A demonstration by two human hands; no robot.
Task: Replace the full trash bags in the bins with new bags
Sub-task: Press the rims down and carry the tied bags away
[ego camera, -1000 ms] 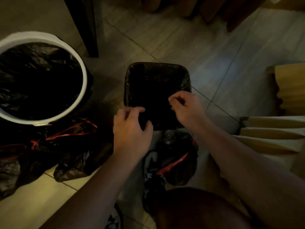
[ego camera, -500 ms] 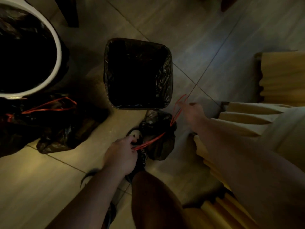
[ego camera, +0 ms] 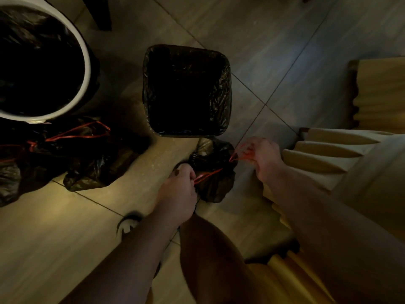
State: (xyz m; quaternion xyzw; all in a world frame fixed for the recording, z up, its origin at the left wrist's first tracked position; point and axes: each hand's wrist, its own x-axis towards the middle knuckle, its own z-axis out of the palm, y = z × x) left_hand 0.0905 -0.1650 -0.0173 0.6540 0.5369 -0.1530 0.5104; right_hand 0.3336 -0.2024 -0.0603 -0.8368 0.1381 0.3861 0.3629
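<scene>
A small square bin (ego camera: 223, 91) stands on the floor, lined with a black bag. Just in front of it lies a small full black trash bag (ego camera: 213, 170) with a red drawstring (ego camera: 207, 174). My left hand (ego camera: 178, 191) grips one end of the drawstring at the bag's near left side. My right hand (ego camera: 262, 157) holds the other red loop at the bag's right. The string is stretched between both hands. A large round white-rimmed bin (ego camera: 86, 62), also lined in black, stands at the far left.
Several full black bags with red strings (ego camera: 72, 150) lie below the round bin. A dark furniture leg (ego camera: 98, 14) stands at the top. Yellow pleated fabric (ego camera: 328, 154) fills the right side. My knee (ego camera: 210, 249) and a shoe (ego camera: 128, 224) are below the hands.
Both hands left the square bin's rim and dropped to the small full bag. Each took an end of its red drawstring, and the right hand has since pulled in closer to the bag.
</scene>
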